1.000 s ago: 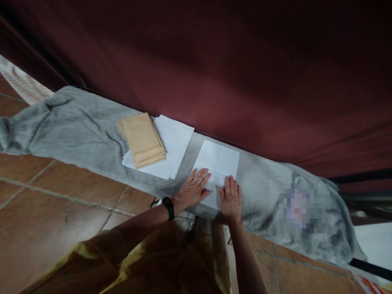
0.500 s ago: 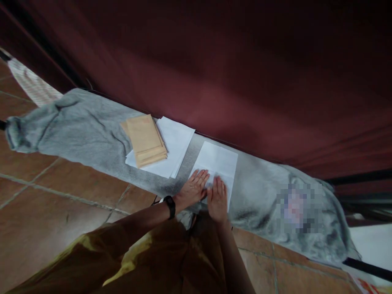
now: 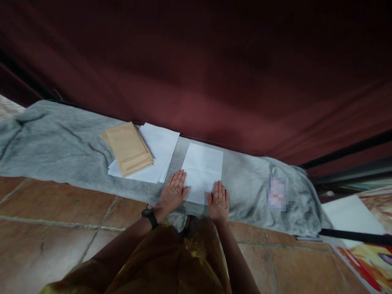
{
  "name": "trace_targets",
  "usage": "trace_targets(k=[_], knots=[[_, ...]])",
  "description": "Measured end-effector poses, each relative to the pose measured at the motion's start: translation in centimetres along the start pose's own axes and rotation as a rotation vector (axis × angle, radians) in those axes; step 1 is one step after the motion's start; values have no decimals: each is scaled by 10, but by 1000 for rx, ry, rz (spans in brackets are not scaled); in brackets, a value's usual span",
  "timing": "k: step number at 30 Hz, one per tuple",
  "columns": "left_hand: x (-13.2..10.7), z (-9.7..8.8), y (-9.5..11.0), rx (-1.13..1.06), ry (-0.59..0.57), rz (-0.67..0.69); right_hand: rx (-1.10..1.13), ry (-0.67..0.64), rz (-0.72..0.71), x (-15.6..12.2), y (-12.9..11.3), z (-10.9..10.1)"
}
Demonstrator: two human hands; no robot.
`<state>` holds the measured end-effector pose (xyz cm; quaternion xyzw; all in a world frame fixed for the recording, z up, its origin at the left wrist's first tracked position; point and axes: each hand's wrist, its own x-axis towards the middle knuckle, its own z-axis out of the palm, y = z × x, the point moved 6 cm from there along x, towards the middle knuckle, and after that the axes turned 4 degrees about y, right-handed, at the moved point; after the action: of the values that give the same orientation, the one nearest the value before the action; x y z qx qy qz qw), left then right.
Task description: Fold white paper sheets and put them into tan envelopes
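Envelopes (image 3: 127,145), left of frame centre: contents hidden. Left hand (image 3: 172,192) and right hand (image 3: 218,204) flat, uncurled, at edges of creased paper (image 3: 202,172).

Left hand (image 3: 172,194), right hand (image 3: 219,206) and forearms (image 3: 122,244) are bare. Black watch (image 3: 150,217) with dark strap sits just behind the left hand. Loose garment (image 3: 171,261), behind both hands, is mustard-brown, creased, yellower in patches.

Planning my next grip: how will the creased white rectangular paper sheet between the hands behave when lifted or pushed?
The white paper sheet is probably light and floppy, since it looks thin and lies flat. Lifted, it may bend first where it is creased across. Pushed, it could drag or buckle on the soft-looking grey cloth beneath.
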<state>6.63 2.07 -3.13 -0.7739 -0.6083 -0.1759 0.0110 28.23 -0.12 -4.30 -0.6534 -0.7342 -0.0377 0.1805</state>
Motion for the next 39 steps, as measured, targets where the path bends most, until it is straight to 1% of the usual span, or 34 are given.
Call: trace_targets(k=[3, 5, 7, 9, 10, 12, 15, 18, 22, 28, 31, 33, 34, 37, 39], knots=[[1, -3, 4, 20, 16, -29, 4, 25, 16, 0, 3, -3], [6, -3, 15, 13, 34, -27, 32, 28, 37, 8, -1, -5], [15, 0, 33, -16, 45, 17, 86, 5, 40, 20, -13, -5], [24, 7, 50, -45, 33, 79, 153, -47, 7, 33, -29, -2], [28, 12, 56, -50, 22, 102, 179, -69, -3, 38, -37, 0], [33, 21, 61, -44, 2, 124, 202, -93, -29, 43, -47, 5], [33, 27, 54, -24, -9, 128, 162, -58, -58, 40, -47, 10], [30, 22, 38, -3, 14, 75, 105, -18, -55, 32, -35, 11], [25, 14, 20, 16, 39, -18, 52, 13, 9, 25, -16, 10], [18, 12, 9, 38, 63, -105, 11, 44, 83, 12, 7, 10], [21, 9, 8, 38, 88, -127, 11, 55, 116, 14, 12, 8], [33, 8, 12, 22, 95, -113, 38, 54, 137, 27, 12, 5], [42, 8, 16, 8, 91, -91, 65, 48, 141, 38, 11, 3], [80, 12, 34, -43, 59, 17, 207, -10, 63, 85, -2, 5], [109, 18, 44, -67, 32, 79, 280, -45, 18, 120, -11, 11]])
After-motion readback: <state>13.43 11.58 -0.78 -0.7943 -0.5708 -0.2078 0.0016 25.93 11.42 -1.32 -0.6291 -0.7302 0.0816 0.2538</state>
